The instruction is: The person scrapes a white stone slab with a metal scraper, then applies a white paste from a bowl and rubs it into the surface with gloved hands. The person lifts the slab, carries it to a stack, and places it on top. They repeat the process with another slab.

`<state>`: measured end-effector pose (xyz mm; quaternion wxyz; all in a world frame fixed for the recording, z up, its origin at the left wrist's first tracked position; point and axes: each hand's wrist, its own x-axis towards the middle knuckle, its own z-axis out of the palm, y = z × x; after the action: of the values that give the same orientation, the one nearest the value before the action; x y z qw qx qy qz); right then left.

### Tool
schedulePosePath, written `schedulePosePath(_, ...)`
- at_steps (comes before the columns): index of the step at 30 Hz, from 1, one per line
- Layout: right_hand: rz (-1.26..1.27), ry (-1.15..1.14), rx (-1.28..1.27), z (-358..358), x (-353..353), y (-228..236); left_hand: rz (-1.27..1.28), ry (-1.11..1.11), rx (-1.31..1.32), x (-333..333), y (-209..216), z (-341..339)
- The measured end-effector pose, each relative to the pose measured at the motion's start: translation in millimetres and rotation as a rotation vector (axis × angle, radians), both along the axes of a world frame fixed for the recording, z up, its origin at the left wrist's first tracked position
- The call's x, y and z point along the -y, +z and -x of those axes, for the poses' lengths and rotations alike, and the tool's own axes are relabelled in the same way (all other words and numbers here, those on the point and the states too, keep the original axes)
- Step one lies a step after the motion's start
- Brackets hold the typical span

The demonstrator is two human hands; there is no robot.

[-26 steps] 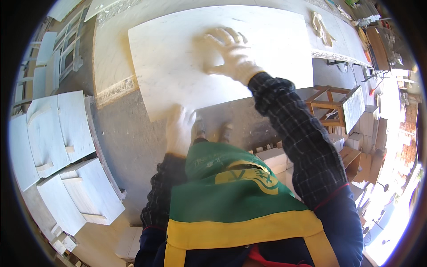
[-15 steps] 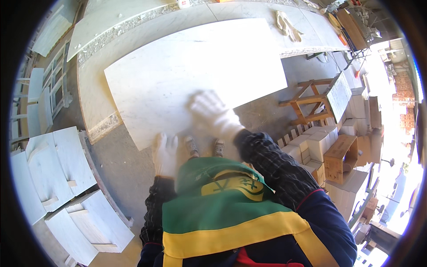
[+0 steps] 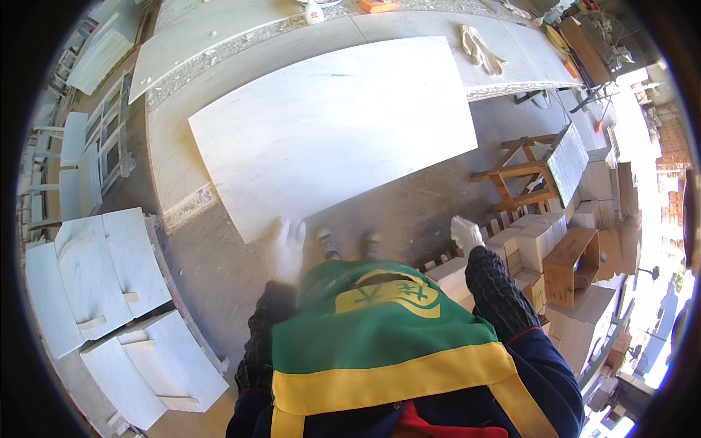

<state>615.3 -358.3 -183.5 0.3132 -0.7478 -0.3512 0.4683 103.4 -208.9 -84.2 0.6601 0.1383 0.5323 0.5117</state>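
A large white veined stone slab [image 3: 343,124] lies on a stone-topped bench, its near edge overhanging toward me. My left hand [image 3: 288,250], in a white glove, is beside the slab's near left edge with its fingers apart; blur hides whether it touches the stone. Off to the right, clear of the slab, my right hand [image 3: 466,235] hangs in the air, also white-gloved. Its fingers are loosely bent and I see nothing in them. I wear a green apron [image 3: 380,321] with yellow trim.
Spare gloves [image 3: 480,50], a white bottle [image 3: 313,12] and an orange block [image 3: 377,6] rest on the bench. At right stand a wooden stool [image 3: 529,171], pale boxes [image 3: 527,239] and a wooden crate [image 3: 571,267]. Cut slabs [image 3: 109,270] are stacked at left.
My right hand has left the slab's surface and moved right and down, away from it. The left hand has shifted slightly right in view, and the whole scene has shifted a little.
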Motion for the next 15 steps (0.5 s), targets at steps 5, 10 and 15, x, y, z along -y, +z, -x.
schedulePosePath(5, 0.250, -0.064, -0.462, 60, 20, 14, -0.026, 0.015, 0.083, -1, -12, 2)
schedulePosePath(10, 0.020, 0.515, 0.135, 114, -56, 75, 0.065, 0.095, 0.268, -2, -4, -1)
schedulePosePath(15, -0.315, 0.522, 0.059, 154, -108, 157, -0.192, -0.225, -0.269, 1, 14, -5)
